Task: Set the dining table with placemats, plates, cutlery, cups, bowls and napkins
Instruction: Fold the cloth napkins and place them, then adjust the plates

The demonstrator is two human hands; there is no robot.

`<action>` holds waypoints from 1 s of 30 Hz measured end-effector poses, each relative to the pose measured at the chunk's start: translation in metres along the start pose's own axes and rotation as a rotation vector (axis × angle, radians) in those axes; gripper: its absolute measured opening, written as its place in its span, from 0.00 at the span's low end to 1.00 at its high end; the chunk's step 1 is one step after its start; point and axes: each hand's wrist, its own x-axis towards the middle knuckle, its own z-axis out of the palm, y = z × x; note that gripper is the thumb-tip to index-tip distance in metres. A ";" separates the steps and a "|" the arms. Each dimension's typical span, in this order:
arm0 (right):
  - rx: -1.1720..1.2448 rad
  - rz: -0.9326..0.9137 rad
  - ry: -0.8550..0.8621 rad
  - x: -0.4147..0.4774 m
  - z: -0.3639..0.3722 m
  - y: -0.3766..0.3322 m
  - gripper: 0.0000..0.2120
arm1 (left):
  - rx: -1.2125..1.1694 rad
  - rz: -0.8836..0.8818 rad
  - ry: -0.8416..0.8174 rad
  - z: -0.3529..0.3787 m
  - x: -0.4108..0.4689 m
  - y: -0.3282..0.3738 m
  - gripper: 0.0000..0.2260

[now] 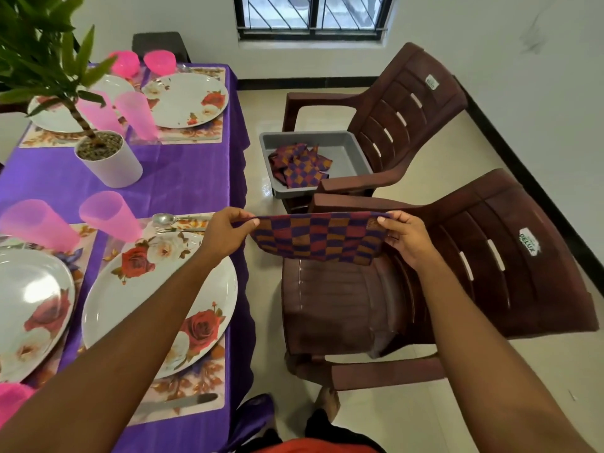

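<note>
Above the seat of the near chair (490, 273), just beside the table (183, 178), a checked napkin (315, 238) hangs stretched between two hands. The left hand (222, 235) pinches its upper left corner between thumb and curled fingers, and the right hand (403, 238) pinches the upper right corner in the same way. The cloth touches neither the table nor the chair, as far as I can see.

On the purple cloth of the table, four places appear laid. Each visible place has a flowered placemat (196, 380) with a rose plate (157, 305) on it. Pink cups (109, 215) stand upside down near the plates. A spoon (163, 219) lies beyond the nearest plate and a knife (183, 402) lies on its near side. Pink bowls (160, 62) stand at the far end.

I judge that the napkins are the last part of the work. No napkin shows on the table yet. More of them lie in a heap in the grey tub (349, 152) on the far chair (408, 103), so this one is probably the first to be placed, and the others wait for their turn. Whether every place has all its cutlery, I cannot tell, because the plant pot (111, 161) and its leaves hide part of the far side.
</note>
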 end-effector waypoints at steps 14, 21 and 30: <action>-0.244 -0.321 0.310 -0.058 0.126 0.050 0.10 | -0.518 -0.173 0.019 0.062 -0.040 0.059 0.01; -0.307 -0.465 0.306 -0.074 0.157 0.056 0.09 | -0.603 -0.156 0.052 0.074 -0.072 0.072 0.05; -0.370 -0.512 0.297 -0.082 0.164 0.055 0.10 | -0.546 -0.096 0.034 0.069 -0.077 0.062 0.10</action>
